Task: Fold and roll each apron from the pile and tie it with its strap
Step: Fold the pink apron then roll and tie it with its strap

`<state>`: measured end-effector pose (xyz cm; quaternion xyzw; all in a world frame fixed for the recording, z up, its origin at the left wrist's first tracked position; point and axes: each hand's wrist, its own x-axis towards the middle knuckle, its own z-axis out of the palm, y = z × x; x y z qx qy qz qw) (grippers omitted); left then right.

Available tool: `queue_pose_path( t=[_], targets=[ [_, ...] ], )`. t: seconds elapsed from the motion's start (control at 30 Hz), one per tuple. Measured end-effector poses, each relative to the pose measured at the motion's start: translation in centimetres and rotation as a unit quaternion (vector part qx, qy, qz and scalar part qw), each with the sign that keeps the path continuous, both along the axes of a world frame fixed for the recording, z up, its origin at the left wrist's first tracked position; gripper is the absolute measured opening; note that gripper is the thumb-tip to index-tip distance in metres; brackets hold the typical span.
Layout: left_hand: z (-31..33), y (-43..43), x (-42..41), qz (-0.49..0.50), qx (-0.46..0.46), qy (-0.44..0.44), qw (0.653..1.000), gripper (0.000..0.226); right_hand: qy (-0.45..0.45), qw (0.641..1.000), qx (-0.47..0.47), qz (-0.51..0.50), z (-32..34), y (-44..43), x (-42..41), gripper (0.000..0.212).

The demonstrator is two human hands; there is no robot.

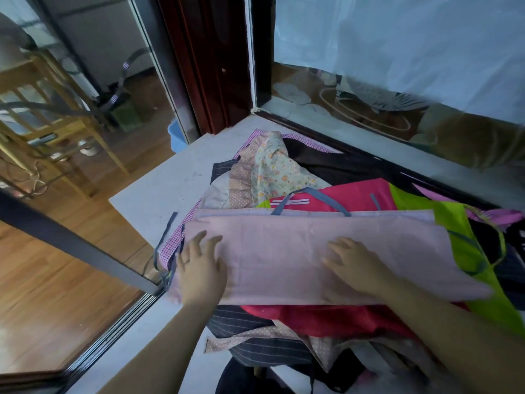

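Pressing flat is the read here: the person has the left hand (pixel 200 270) and the right hand (pixel 359 267) palm-down on the pink apron (pixel 284 251), fingers (pixel 199 240) spread and released, gripping nothing. The pink apron is already folded into a long band and lies across the top of the pile (pixel 326 317), which covers most of the white desk (pixel 170 189) in the window corner. The left hand sits on the band's left end and the right hand right of centre, well apart. That spacing likely pins both halves so the fold keeps its crease and the band doesn't slide on the lumpy cloth below. The grey-blue strap (pixel 309 190) loops out past the far edge of the band and rests on the red apron (pixel 355 197). Leaving it outside the fold makes sense, since it has to be reachable for the tie at the end. A second strap end (pixel 167 231) trails down beside the left end of the band; whose it is, cannot tell. Step in hand looks like smoothing before the roll, with no roll started. The lime apron (pixel 460 240), the floral apron (pixel 278 169) and the striped dark apron (pixel 255 354) are unfolded, so most of the task remains. Risk: the uneven base could skew the roll.
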<state>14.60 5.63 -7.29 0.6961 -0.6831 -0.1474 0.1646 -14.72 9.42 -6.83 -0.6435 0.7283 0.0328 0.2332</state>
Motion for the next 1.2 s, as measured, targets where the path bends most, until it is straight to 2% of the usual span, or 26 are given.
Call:
queue_pose_path(
  t=[0.1, 0.23, 0.33, 0.47, 0.53, 0.6, 0.67, 0.73, 0.77, 0.9, 1.0, 1.2],
  targets=[
    [-0.8, -0.4, -4.1, -0.184, 0.080, -0.094, 0.975, 0.051, 0.027, 0.998, -0.007, -0.053, -1.2, -1.9, -5.1, 0.053],
    [-2.2, -0.4, -8.0, -0.317, 0.175, -0.178, 0.915, 0.066, 0.057, 0.997, 0.030, -0.046, -2.4, -3.2, -9.7, 0.061],
    [-3.5, -1.0, -8.6, -0.352, 0.212, -0.221, 0.884, 0.075, 0.085, 0.993, 0.073, -0.043, -2.7, -3.5, -11.8, 0.072],
    [-4.5, -2.0, -8.5, -0.378, 0.203, -0.246, 0.869, 0.114, 0.060, 0.987, 0.095, -0.110, -3.3, -3.7, -14.2, 0.093],
    [-4.4, -2.9, -8.8, -0.382, 0.200, -0.250, 0.867, 0.117, 0.127, 0.984, 0.056, -0.113, -3.2, -4.1, -14.9, 0.081],
    [-3.8, -4.0, -9.1, -0.374, 0.195, -0.237, 0.875, 0.119, 0.206, 0.974, 0.002, -0.091, -2.9, -4.7, -15.3, 0.056],
    [-3.0, -5.5, -9.3, -0.334, 0.172, -0.201, 0.905, 0.107, 0.218, 0.973, -0.027, -0.074, -2.7, -5.2, -15.8, 0.035],
    [-2.3, -7.1, -9.2, -0.285, 0.137, -0.184, 0.930, 0.078, 0.192, 0.978, -0.035, -0.074, -2.6, -5.5, -16.3, 0.024],
    [-2.1, -7.9, -9.1, -0.264, 0.120, -0.190, 0.938, 0.065, 0.184, 0.980, -0.033, -0.073, -2.4, -5.6, -16.5, 0.021],
    [-1.5, -10.9, -8.6, -0.216, 0.121, -0.224, 0.943, 0.040, 0.187, 0.980, -0.008, -0.072, -2.2, -6.0, -17.1, 0.018],
    [-1.0, -12.5, -8.7, -0.225, 0.128, -0.226, 0.939, 0.029, 0.192, 0.979, -0.024, -0.068, -2.6, -6.0, -17.5, 0.017],
    [-1.1, -14.1, -9.2, -0.242, 0.139, -0.171, 0.945, 0.027, 0.181, 0.981, 0.000, -0.072, -2.1, -6.4, -17.5, 0.012]
  ],
)
